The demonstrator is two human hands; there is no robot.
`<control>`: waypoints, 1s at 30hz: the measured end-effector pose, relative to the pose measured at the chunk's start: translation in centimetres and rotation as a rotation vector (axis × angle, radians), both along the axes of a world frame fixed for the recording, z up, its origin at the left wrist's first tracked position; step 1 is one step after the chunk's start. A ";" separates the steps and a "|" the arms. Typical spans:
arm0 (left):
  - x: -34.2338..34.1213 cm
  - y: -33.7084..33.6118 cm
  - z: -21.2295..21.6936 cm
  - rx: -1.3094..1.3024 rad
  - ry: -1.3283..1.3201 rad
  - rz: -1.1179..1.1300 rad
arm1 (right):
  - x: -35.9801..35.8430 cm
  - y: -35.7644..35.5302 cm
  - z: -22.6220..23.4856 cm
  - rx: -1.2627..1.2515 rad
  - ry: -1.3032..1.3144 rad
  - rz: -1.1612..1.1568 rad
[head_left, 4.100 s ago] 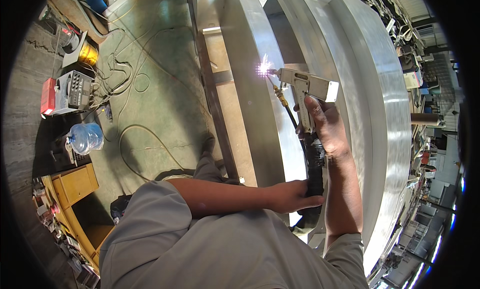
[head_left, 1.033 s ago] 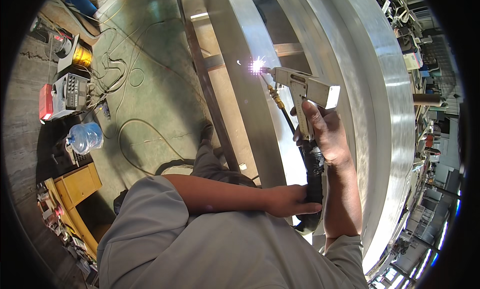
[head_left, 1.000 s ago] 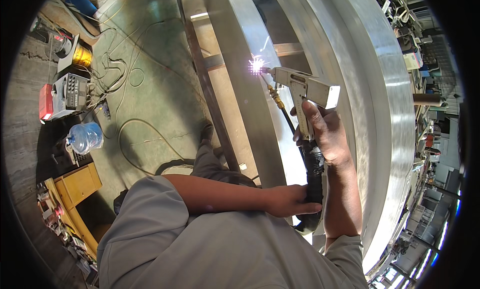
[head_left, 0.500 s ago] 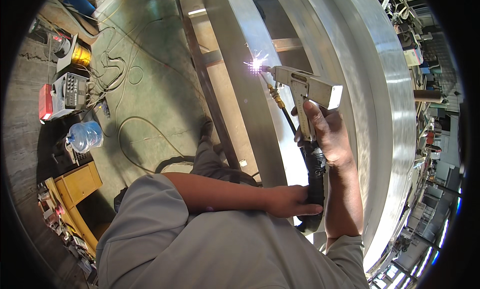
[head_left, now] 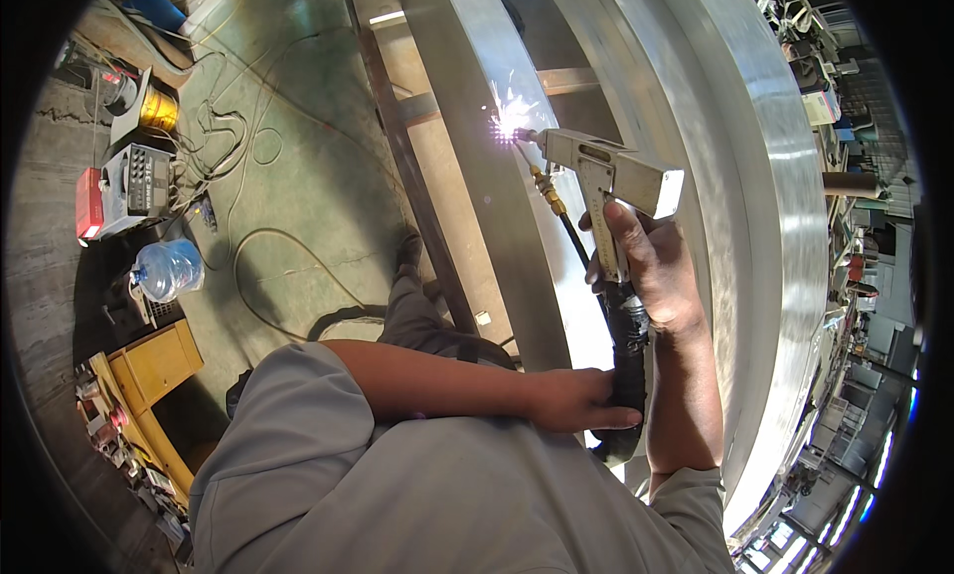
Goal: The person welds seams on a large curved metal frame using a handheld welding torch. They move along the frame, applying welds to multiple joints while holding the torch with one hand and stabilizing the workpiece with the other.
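Note:
My right hand (head_left: 658, 271) is wrapped around the handle of a silver, boxy welding gun (head_left: 596, 162). Its nozzle points left, and bright white-violet sparks (head_left: 510, 127) fly where the tip meets a long metal beam (head_left: 477, 147). A thin wire feed tube with brass fittings (head_left: 547, 188) runs beside the gun toward the tip. Below the handle, my left hand (head_left: 581, 400) closes around the thick black-wrapped cable (head_left: 628, 345), its thumb across the front and its other fingers hidden behind. Sparks and glare hide the seam itself.
Wide shiny metal panels (head_left: 785, 226) curve along the right. Cables (head_left: 243, 127) trail over the green floor on the left, near a grey control box (head_left: 139, 181), a yellow wire spool (head_left: 159, 109), a clear water jug (head_left: 169, 271) and a yellow wooden cabinet (head_left: 154, 365).
The spark spray has grown taller and spreads farther upward. Gun and both hands hold nearly the same place, with the nozzle tip shifted only very slightly.

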State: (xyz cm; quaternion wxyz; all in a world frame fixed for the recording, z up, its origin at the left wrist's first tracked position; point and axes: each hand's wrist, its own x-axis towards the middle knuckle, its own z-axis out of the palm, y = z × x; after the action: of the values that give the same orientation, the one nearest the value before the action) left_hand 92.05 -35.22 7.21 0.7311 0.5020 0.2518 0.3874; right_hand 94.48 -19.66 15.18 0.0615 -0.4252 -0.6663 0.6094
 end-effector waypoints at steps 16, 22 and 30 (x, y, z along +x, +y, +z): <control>1.1 -0.2 -0.7 0.009 -0.029 -0.054 | 0.9 -0.8 0.5 0.041 -0.041 -0.003; 1.7 -0.3 -1.0 0.040 0.004 -0.077 | 1.1 -1.3 0.6 0.026 -0.009 -0.036; 2.1 -0.7 -1.2 0.060 -0.032 -0.073 | 1.9 -1.5 0.4 0.004 0.015 -0.012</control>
State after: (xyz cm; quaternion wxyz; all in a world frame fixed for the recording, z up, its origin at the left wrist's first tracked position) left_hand 94.19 -35.92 6.03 0.7334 0.5263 0.2100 0.3756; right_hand 96.42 -21.12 15.63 0.0708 -0.4244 -0.6645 0.6110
